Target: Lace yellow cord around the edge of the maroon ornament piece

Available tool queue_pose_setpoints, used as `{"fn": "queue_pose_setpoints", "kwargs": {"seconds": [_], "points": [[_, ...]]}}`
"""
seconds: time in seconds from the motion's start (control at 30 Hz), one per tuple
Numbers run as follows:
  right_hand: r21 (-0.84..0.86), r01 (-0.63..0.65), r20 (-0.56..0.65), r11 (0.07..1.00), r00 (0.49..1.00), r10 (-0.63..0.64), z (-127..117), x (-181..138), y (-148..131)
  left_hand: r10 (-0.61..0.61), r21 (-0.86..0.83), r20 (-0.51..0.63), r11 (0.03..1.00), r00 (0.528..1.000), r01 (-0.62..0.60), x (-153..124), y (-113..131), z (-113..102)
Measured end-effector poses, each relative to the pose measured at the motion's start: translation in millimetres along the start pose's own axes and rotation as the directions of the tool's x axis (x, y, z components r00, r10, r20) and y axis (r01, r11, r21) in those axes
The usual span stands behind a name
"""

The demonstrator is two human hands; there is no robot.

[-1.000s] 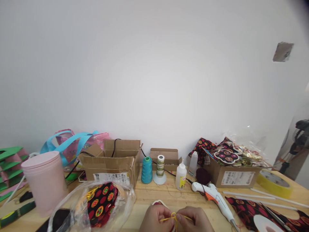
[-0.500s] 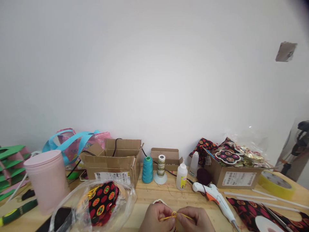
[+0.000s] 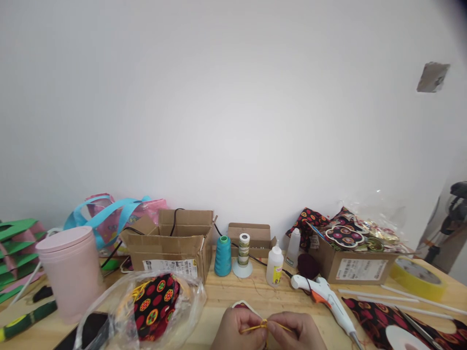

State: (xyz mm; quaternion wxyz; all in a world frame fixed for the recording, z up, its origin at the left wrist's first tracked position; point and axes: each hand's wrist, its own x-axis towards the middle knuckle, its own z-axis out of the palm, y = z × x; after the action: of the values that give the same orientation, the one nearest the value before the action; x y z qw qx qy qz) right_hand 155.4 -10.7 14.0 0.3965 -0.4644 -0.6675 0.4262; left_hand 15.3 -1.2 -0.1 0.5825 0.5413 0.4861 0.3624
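Left of the glue gun (image 3: 337, 309), thin yellow cord (image 3: 264, 323)!
Left hand (image 3: 236, 331) and right hand (image 3: 298, 331) both pinch it, curled into a small loop between them, strands jutting sideways.

No wording or number is legible. A white printed label (image 3: 170, 266) stands on the open carton (image 3: 160, 249), beyond and left of the left hand (image 3: 239, 331); a barcoded label (image 3: 362, 269) stands on the filled carton (image 3: 327, 267), beyond and right of the right hand (image 3: 297, 331). The bottle (image 3: 274, 263) beyond the right hand bears a yellow label (image 3: 277, 276), print too small to read.
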Motion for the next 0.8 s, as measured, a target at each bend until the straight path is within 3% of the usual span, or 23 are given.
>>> {"fn": "queue_pose_setpoints", "kwargs": {"seconds": [0.23, 0.43, 0.7, 0.8], "points": [[-0.049, 0.013, -0.145, 0.999, 0.989, -0.02, -0.2, -1.3, 1.9, 0.005, 0.178, -0.076, 0.984, 0.997, 0.009, -1.9, 4.5, 2.1], [0.031, 0.045, -0.298, 0.998, 0.954, -0.034, 4.2, -1.9, 2.5, -0.027, 0.178, -0.049, 0.983, 0.998, 0.036, -2.0, 6.2, 1.4], [-0.032, 0.034, -0.358, 0.999, 0.933, -0.043, -0.3, -2.7, 5.9, -0.004, 0.054, -0.023, 0.999, 1.0, 0.005, -2.4, 7.6, 0.8], [-0.039, 0.01, -0.329, 0.999, 0.944, -0.022, -4.6, -1.3, 12.0, -0.004, 0.019, -0.025, 1.0, 1.0, 0.004, -2.2, 6.5, 0.4]]}}
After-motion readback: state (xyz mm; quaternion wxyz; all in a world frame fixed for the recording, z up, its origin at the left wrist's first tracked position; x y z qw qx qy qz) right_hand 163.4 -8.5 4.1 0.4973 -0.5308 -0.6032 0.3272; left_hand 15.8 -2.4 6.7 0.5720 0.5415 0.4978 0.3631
